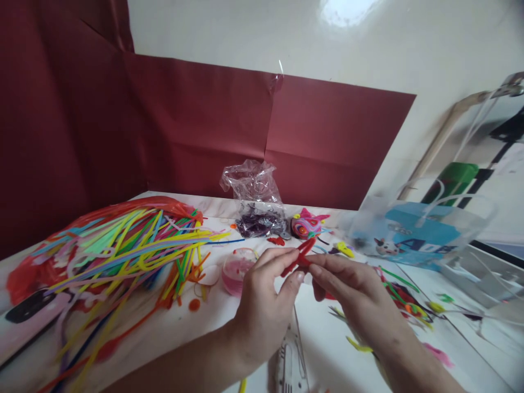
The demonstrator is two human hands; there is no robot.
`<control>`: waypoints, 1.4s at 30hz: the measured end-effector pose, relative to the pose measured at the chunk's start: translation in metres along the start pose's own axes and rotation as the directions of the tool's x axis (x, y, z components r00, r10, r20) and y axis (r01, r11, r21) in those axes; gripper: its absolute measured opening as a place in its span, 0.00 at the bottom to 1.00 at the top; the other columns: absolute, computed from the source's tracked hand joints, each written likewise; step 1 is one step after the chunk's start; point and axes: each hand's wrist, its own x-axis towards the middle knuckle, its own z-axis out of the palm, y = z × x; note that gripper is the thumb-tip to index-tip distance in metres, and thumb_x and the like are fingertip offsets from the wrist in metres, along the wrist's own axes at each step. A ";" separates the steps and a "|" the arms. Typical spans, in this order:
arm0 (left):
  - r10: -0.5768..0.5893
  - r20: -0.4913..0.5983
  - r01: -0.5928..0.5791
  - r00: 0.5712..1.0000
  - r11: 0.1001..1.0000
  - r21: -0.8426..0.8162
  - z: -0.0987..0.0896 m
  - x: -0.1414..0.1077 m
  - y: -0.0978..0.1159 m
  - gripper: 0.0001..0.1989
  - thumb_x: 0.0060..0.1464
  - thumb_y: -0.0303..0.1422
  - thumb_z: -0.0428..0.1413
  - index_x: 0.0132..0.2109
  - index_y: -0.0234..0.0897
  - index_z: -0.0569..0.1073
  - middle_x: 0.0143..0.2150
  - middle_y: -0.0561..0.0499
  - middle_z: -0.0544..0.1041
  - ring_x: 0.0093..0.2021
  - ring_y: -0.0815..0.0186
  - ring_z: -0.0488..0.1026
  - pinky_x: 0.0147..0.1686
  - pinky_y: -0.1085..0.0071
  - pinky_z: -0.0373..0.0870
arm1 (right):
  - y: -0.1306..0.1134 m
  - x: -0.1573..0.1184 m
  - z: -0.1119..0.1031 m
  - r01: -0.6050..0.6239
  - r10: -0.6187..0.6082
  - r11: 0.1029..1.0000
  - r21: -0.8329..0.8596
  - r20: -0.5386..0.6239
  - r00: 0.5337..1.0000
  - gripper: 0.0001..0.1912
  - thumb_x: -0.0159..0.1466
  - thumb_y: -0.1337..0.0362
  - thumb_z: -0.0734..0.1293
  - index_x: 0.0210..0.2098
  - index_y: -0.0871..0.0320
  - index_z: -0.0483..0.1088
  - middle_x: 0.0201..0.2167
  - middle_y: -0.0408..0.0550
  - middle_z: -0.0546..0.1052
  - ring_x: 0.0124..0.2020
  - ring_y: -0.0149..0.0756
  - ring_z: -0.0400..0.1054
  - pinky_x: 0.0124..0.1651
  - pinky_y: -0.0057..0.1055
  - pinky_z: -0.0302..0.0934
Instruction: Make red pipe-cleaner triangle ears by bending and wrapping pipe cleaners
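Between my two hands is a bent red pipe cleaner piece (302, 256), held up over the table. My left hand (272, 292) pinches it from the left with thumb and fingers. My right hand (347, 281) grips its right end between thumb and fingertips. Below the hands lies a white glue gun (290, 360), partly hidden. Just left of my left hand stands a clear round container (235, 273) with pink contents. Behind the hands sits a colourful coiled pipe cleaner figure (307, 225) with pink points.
A heap of pipe cleaners (135, 245) in many colours spreads over the left, beside a pink phone (36, 311). A clear plastic bag (260, 202) with dark contents stands at the back. To the right are a clear blue tote bag (426, 234) and loose scraps (409, 305).
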 end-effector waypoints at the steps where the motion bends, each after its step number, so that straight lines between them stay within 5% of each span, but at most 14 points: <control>1: -0.014 -0.016 0.014 1.000 0.999 -0.032 0.000 0.001 0.001 0.13 0.51 0.24 0.53 0.44 0.36 0.74 0.42 0.47 0.75 0.44 0.64 0.70 0.45 0.68 0.67 | 0.000 0.000 0.000 -0.002 0.002 1.000 0.014 0.003 1.000 0.11 0.58 0.59 0.65 0.31 0.59 0.77 0.17 0.42 0.68 0.19 0.29 0.59 0.22 0.24 0.57; 9: -0.357 -0.002 0.338 0.934 0.887 -0.313 0.001 0.005 0.006 0.01 0.46 0.27 0.57 0.29 0.34 0.73 0.25 0.53 0.75 0.27 0.69 0.72 0.28 0.74 0.69 | -0.006 -0.002 0.004 -0.086 0.086 0.996 -0.020 -0.003 0.996 0.11 0.54 0.60 0.68 0.20 0.60 0.74 0.14 0.40 0.66 0.16 0.27 0.56 0.19 0.23 0.54; 17: -0.474 0.077 0.441 0.877 0.731 -0.521 0.001 0.008 0.009 0.02 0.44 0.26 0.58 0.26 0.32 0.72 0.21 0.54 0.74 0.22 0.70 0.72 0.27 0.73 0.70 | -0.004 -0.002 0.005 -0.102 0.097 0.987 -0.121 -0.043 0.994 0.13 0.56 0.58 0.67 0.21 0.61 0.71 0.18 0.44 0.70 0.18 0.28 0.57 0.19 0.24 0.51; 23: -0.574 0.067 0.483 0.816 0.614 -0.625 0.000 0.012 0.008 0.03 0.42 0.26 0.59 0.25 0.32 0.72 0.19 0.54 0.75 0.20 0.72 0.71 0.25 0.76 0.67 | -0.002 0.001 -0.001 -0.066 0.058 0.997 -0.045 -0.163 0.985 0.17 0.56 0.52 0.66 0.22 0.60 0.66 0.15 0.40 0.65 0.17 0.27 0.56 0.19 0.24 0.51; 29: -0.552 0.129 0.476 0.824 0.550 -0.686 0.001 0.012 0.008 0.04 0.44 0.26 0.58 0.25 0.30 0.71 0.19 0.50 0.76 0.21 0.68 0.73 0.25 0.73 0.69 | 0.002 0.002 0.002 -0.074 0.074 0.997 -0.011 -0.019 0.997 0.16 0.56 0.53 0.67 0.27 0.61 0.70 0.21 0.44 0.70 0.21 0.29 0.59 0.22 0.24 0.53; 38: -0.535 0.163 0.499 0.829 0.574 -0.649 0.004 0.009 0.007 0.04 0.44 0.26 0.58 0.26 0.30 0.70 0.17 0.50 0.74 0.18 0.65 0.73 0.24 0.69 0.70 | 0.013 0.001 0.001 -0.088 0.093 0.989 0.122 -0.033 0.995 0.15 0.53 0.54 0.70 0.25 0.60 0.67 0.18 0.42 0.68 0.20 0.28 0.57 0.22 0.26 0.51; 42: -0.515 0.169 0.492 0.841 0.594 -0.637 0.004 0.008 0.006 0.03 0.44 0.26 0.57 0.26 0.30 0.69 0.16 0.51 0.74 0.18 0.65 0.73 0.23 0.69 0.70 | 0.011 0.003 0.001 -0.127 0.128 0.991 0.045 -0.018 0.992 0.16 0.54 0.53 0.68 0.24 0.61 0.67 0.17 0.41 0.66 0.19 0.28 0.55 0.21 0.26 0.49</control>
